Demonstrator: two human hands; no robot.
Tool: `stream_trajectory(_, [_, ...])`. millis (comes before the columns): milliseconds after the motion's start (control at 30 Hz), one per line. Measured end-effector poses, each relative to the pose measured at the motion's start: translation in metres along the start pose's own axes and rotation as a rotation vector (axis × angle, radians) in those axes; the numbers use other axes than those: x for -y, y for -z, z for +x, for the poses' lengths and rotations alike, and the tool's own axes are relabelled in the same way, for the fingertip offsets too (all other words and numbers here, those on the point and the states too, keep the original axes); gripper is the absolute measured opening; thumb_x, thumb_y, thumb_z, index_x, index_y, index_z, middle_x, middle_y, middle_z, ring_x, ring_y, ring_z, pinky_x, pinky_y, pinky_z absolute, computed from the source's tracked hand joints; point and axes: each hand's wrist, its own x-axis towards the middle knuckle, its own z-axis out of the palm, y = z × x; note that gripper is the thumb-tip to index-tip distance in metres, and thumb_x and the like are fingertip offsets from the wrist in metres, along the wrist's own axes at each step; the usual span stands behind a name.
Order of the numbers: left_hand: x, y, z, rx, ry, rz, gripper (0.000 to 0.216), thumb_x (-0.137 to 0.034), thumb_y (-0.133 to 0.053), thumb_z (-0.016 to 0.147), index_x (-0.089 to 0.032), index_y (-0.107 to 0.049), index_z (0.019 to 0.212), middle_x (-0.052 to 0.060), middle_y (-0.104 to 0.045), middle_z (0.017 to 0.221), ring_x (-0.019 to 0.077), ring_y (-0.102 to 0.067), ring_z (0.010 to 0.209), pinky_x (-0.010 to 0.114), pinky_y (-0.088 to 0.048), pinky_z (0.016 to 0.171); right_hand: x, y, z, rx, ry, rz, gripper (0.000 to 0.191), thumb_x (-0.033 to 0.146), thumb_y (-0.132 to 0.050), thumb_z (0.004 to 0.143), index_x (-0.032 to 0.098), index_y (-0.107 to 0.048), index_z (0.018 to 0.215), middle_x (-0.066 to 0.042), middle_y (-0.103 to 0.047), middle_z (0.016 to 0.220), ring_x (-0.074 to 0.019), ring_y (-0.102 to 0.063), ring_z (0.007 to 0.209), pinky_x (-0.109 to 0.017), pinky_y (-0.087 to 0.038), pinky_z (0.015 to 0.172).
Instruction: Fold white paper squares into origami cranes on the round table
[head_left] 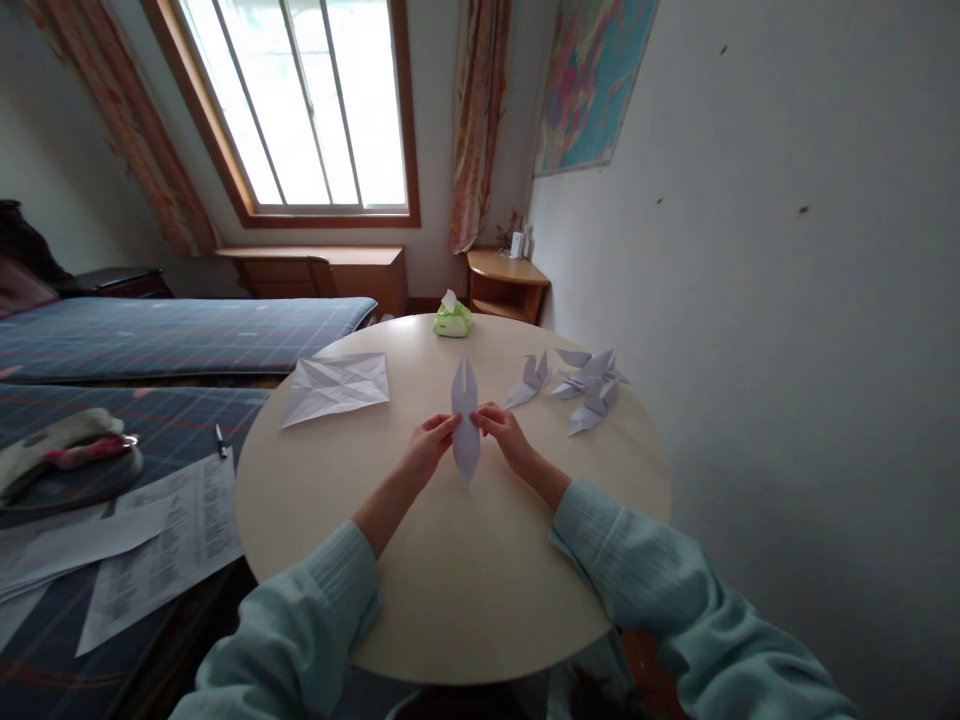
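On the round beige table (450, 580) lies a long, narrow folded white paper (465, 425), pointed at the near end and split at the far end. My left hand (430, 443) pinches its left edge at the middle. My right hand (504, 430) pinches the right edge opposite. Both hands have the fingers closed on the paper. Pale green sleeves cover both forearms.
A creased, unfolded white sheet (337, 387) lies left of the hands. Several finished folded paper birds (581, 385) sit to the right. A green tissue pack (452, 318) stands at the far rim. Printed papers (161, 545) and a pen (221, 441) lie on the bed at left.
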Motion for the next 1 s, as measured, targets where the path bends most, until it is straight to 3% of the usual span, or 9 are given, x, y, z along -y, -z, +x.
stream_trajectory(133, [0.0012,-0.0006,0.0006,-0.055,-0.062,0.061,0.029,-0.028,-0.076,0.048,-0.011,-0.057,0.061,-0.002,-0.059,0.058,0.007,-0.052,0.055,0.019,-0.039,0.056,-0.0028,-0.0006,0.0015,-0.041,-0.01,-0.055,0.028,0.041,-0.058,0.064,0.016,-0.053,0.053,0.002,-0.042,0.065,-0.0087,-0.037,0.058,-0.023,-0.031,0.053])
stream_trajectory(400, [-0.0002,-0.0011,0.0016,-0.092,-0.086,0.062,0.045,-0.023,-0.076,0.049,-0.016,-0.052,0.086,-0.004,-0.058,0.061,0.0077,-0.054,0.055,0.019,-0.04,0.055,-0.0096,0.0008,0.0041,-0.062,0.028,-0.164,0.029,0.044,-0.056,0.065,0.016,-0.054,0.056,0.001,-0.044,0.066,-0.0103,-0.041,0.06,-0.024,-0.033,0.055])
stream_trajectory(533, [0.0013,-0.001,0.001,-0.029,-0.032,0.116,0.037,-0.028,-0.075,0.05,-0.012,-0.06,0.079,0.0,-0.061,0.064,0.0099,-0.054,0.058,0.022,-0.041,0.059,-0.0079,-0.0004,0.0019,-0.061,0.084,-0.254,0.028,0.043,-0.056,0.067,0.016,-0.054,0.058,-0.001,-0.046,0.071,-0.0113,-0.045,0.064,-0.023,-0.035,0.054])
stream_trajectory(633, [0.0019,0.0004,-0.0009,-0.002,-0.074,0.229,0.031,-0.033,-0.073,0.052,-0.01,-0.065,0.072,0.002,-0.062,0.063,0.0105,-0.052,0.057,0.022,-0.039,0.056,-0.0065,-0.0019,0.0003,-0.043,0.102,-0.291,0.029,0.043,-0.057,0.067,0.016,-0.052,0.057,0.0,-0.047,0.067,-0.0107,-0.044,0.062,-0.022,-0.034,0.052])
stream_trajectory(767, [0.0014,0.0036,-0.0017,-0.065,-0.153,0.355,0.026,-0.032,-0.072,0.053,-0.01,-0.066,0.064,0.0,-0.058,0.054,0.0073,-0.043,0.05,0.02,-0.031,0.048,-0.0055,-0.0051,-0.0015,0.048,-0.006,-0.199,0.036,0.05,-0.053,0.067,0.016,-0.05,0.056,0.003,-0.044,0.054,-0.0092,-0.04,0.054,-0.021,-0.03,0.049])
stream_trajectory(1000, [-0.0016,0.0005,-0.0017,-0.072,-0.206,0.345,0.028,-0.038,-0.07,0.055,-0.012,-0.06,0.063,-0.004,-0.049,0.047,0.0048,-0.037,0.041,0.019,-0.026,0.04,-0.0011,-0.0074,-0.0039,0.211,-0.122,-0.007,0.041,0.053,-0.054,0.065,0.013,-0.057,0.064,0.001,-0.051,0.055,-0.0093,-0.041,0.051,-0.023,-0.029,0.05])
